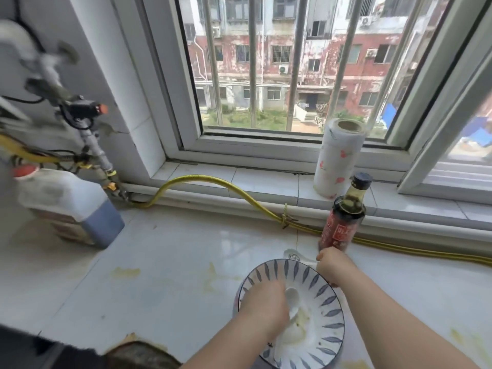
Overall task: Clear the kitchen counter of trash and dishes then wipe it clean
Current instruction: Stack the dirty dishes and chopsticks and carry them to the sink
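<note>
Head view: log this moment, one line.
left hand in patterned bowl at white spoon | right hand by sauce bottle | grips unclear | counter stained

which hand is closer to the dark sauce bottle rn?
Right. The right hand sits just in front of the sauce bottle, at the far rim of the bowl. The left hand is farther back, inside the bowl beside the white spoon.

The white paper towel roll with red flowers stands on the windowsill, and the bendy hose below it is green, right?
Not quite: the head view shows the bendy ribbed hose is yellow, not green. The white paper towel roll with red flowers does stand upright on the tiled windowsill.
</note>
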`<state>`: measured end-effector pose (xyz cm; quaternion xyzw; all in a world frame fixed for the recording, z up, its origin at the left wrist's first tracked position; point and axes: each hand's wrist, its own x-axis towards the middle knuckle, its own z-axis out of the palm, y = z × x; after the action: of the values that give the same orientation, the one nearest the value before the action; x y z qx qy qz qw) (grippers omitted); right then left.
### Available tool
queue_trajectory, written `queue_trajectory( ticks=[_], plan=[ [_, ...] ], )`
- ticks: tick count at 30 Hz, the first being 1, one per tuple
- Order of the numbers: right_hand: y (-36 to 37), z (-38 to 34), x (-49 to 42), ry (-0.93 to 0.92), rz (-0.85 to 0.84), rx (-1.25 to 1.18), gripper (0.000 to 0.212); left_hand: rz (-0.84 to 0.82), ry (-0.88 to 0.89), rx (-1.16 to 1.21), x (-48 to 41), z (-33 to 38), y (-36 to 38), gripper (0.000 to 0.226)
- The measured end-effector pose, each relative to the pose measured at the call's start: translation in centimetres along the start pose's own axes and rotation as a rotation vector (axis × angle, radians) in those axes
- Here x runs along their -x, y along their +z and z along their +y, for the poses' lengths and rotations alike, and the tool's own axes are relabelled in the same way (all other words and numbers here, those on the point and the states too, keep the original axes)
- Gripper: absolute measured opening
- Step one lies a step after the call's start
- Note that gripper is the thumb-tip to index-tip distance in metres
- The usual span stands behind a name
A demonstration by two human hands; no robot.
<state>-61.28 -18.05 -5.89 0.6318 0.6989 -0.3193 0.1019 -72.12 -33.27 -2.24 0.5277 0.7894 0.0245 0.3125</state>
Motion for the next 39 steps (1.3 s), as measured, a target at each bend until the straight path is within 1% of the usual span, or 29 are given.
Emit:
queue_trajectory(
  ticks=[2,4,6,8,11,13,15,16,18,21,24,27,29,30,31,33,34,36,38,39],
  plan=[
    [0.2,0.6,0.2,0.02,0.002,0.009,0.026,0.014,-0.006,-0.014,0.4,0.1,0.1,0.026],
    [0.3,1.1,0.5,-0.009,-0.009,0.01,0.018,0.031,0.0,-0.036,0.6,0.2,0.2,0.026],
    [-0.1,1.5,1.1,-0.042,0.001,-0.023,0.019,0.057,0.017,-0.079,0.7,0.2,0.4,0.025],
    [-0.7,1.6,1.6,-0.067,0.051,-0.048,0.02,0.088,0.018,-0.101,0.5,-0.2,0.5,0.025],
    [-2.1,1.6,3.3,-0.11,0.184,-0.073,0.02,0.155,0.025,-0.081,0.4,-0.8,0.4,0.03],
    [-3.1,1.3,5.0,-0.181,0.225,-0.175,0.017,0.236,0.054,0.021,0.6,-1.3,0.0,0.034],
    [-3.6,1.0,7.4,-0.23,0.211,-0.275,0.011,0.353,0.076,0.174,1.1,-1.9,-0.6,0.031],
    [-3.5,0.8,8.7,-0.237,0.191,-0.288,0.01,0.414,0.078,0.259,1.4,-2.4,-0.9,0.027],
    [-2.9,0.8,10.9,-0.214,0.14,-0.259,0.009,0.501,0.063,0.422,1.9,-3.3,-1.4,0.02],
    [-1.4,0.6,12.6,-0.144,0.082,-0.123,0.013,0.547,0.019,0.592,2.3,-4.5,-1.6,0.019],
    [0.2,0.1,13.3,-0.062,0.051,-0.006,0.02,0.498,0.005,0.653,2.2,-5.7,-0.9,0.023],
    [1.5,-0.2,14.0,-0.003,0.105,0.067,0.029,0.4,-0.002,0.677,2.0,-6.5,-0.1,0.034],
    [2.2,-0.4,14.3,0.028,0.121,0.057,0.025,0.283,-0.023,0.736,2.1,-6.7,0.5,0.041],
    [2.4,-0.3,14.3,0.042,0.116,0.048,0.015,0.228,-0.034,0.763,2.1,-6.7,0.7,0.042],
    [2.7,-0.3,14.7,0.044,0.118,0.017,0.003,0.18,-0.045,0.787,2.3,-6.8,0.9,0.04],
    [3.1,0.3,15.0,0.064,0.151,-0.075,0.03,0.122,-0.062,0.831,2.4,-6.9,1.3,0.027],
    [3.3,0.5,15.3,0.073,0.206,-0.165,0.033,0.103,-0.067,0.858,2.5,-7.0,1.4,0.024],
    [3.2,1.0,15.8,0.092,0.352,-0.341,0.029,0.063,-0.092,0.921,2.4,-7.1,1.5,0.024],
    [3.6,1.9,15.6,0.121,0.478,-0.489,0.027,0.033,-0.132,0.975,2.0,-7.1,1.6,0.035],
    [3.9,2.2,15.3,0.134,0.508,-0.592,0.029,0.026,-0.163,1.01,2.0,-7.0,1.5,0.038]
  ],
)
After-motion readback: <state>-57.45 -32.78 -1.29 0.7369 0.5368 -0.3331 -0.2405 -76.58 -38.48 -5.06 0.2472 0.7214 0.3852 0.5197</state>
